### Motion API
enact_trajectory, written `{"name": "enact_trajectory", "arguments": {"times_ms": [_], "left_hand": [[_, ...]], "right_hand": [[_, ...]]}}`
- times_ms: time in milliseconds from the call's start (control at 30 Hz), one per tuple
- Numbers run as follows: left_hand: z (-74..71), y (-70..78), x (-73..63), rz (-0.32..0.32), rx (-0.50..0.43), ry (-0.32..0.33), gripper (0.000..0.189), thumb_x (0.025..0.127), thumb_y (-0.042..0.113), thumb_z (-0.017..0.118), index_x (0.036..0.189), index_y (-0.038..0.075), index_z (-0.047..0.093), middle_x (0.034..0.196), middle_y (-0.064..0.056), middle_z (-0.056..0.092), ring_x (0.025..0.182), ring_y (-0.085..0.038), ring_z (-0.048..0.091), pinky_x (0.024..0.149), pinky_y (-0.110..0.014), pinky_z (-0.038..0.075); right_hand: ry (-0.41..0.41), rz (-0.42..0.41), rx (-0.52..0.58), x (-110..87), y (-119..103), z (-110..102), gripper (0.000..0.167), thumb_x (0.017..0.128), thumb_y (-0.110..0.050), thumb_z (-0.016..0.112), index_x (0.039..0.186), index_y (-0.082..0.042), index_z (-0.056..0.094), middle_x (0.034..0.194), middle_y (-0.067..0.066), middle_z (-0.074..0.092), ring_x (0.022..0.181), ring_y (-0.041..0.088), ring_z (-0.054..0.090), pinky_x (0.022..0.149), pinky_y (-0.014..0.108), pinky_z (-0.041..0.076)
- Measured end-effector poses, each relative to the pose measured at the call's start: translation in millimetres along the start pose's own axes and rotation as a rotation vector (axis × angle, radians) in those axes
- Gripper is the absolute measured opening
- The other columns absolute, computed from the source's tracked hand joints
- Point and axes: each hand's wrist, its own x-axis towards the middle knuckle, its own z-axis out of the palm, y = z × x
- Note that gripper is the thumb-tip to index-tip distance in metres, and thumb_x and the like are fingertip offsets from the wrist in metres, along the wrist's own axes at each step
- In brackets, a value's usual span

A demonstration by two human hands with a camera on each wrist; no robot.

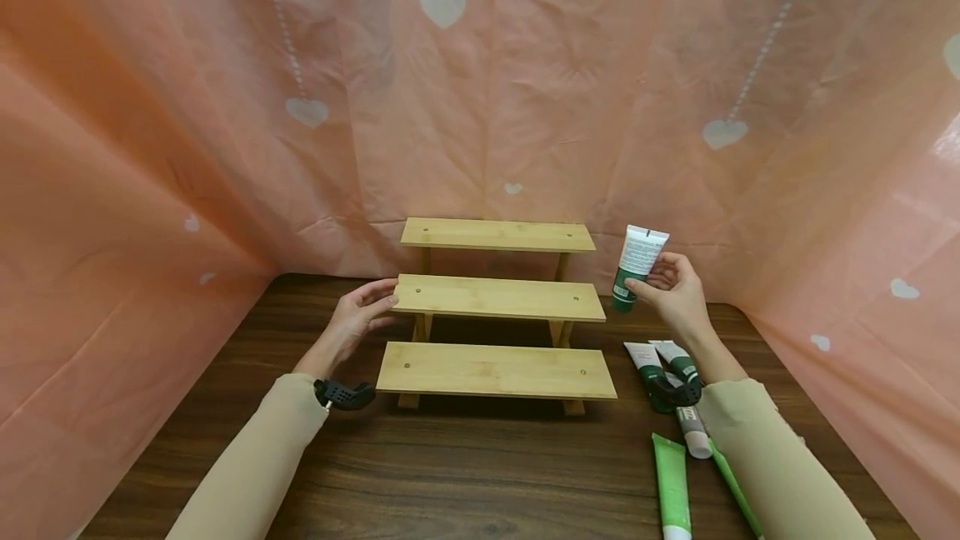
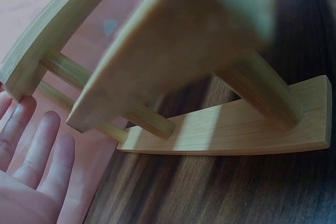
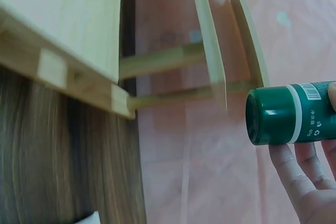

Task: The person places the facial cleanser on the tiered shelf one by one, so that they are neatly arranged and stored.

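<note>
A wooden three-step display rack (image 1: 495, 297) stands in the middle of the table. My left hand (image 1: 358, 315) is at the left end of its middle shelf, fingertips at the board's edge; in the left wrist view the fingers (image 2: 39, 145) are nearly straight. To the right of the rack, my right hand (image 1: 678, 294) grips a white and green squeeze tube (image 1: 637, 265), its green cap pointing down. In the right wrist view the tube's green cap (image 3: 273, 115) and printed label show, with fingers beneath it.
On the table's right side lie several tubes: white and green ones (image 1: 647, 365), a grey one (image 1: 692, 423) and bright green ones (image 1: 672, 477). My right forearm partly covers them. A pink curtain with hearts (image 1: 510, 107) surrounds the dark wooden table (image 1: 465, 473).
</note>
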Motion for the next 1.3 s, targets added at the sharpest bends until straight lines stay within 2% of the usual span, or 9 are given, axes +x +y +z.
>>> {"name": "enact_trajectory", "arguments": {"times_ms": [433,700,1000,1300], "left_hand": [[0.0,-0.6,0.0,0.007,0.027,-0.003,0.051,0.086,0.020,0.069,0.131,0.004,0.050,0.120,-0.011,0.053,0.100,-0.015,0.056,0.092,-0.048,0.044],[-0.4,-1.4,1.1,0.010,0.016,-0.011,0.052,0.086,0.019,0.069,0.132,0.003,0.050,0.124,-0.014,0.051,0.102,-0.016,0.054,0.093,-0.050,0.042],[-0.5,0.8,-0.6,0.019,0.023,-0.011,0.050,0.087,0.017,0.067,0.131,0.003,0.050,0.122,-0.015,0.050,0.098,-0.015,0.056,0.093,-0.050,0.043],[2.3,0.2,-1.8,0.019,0.004,-0.010,0.049,0.086,0.016,0.068,0.130,0.003,0.051,0.121,-0.014,0.051,0.099,-0.015,0.055,0.094,-0.051,0.042]], "right_hand": [[0.015,-0.039,0.119,11.8,-19.0,34.8,0.054,0.081,-0.009,0.073,0.124,-0.003,0.040,0.109,0.006,0.053,0.096,0.011,0.054,0.080,0.017,0.046],[-0.032,-0.038,0.207,17.0,-35.8,59.4,0.053,0.083,-0.006,0.070,0.126,-0.003,0.039,0.113,0.010,0.053,0.097,0.015,0.054,0.079,0.020,0.048],[-0.029,-0.043,0.273,27.0,-44.7,90.6,0.050,0.080,-0.005,0.073,0.121,-0.006,0.043,0.111,0.010,0.054,0.095,0.019,0.058,0.076,0.024,0.051],[-0.050,-0.048,0.345,35.1,-60.5,115.9,0.049,0.080,0.000,0.071,0.120,-0.005,0.042,0.111,0.012,0.052,0.098,0.025,0.058,0.079,0.029,0.051]]}}
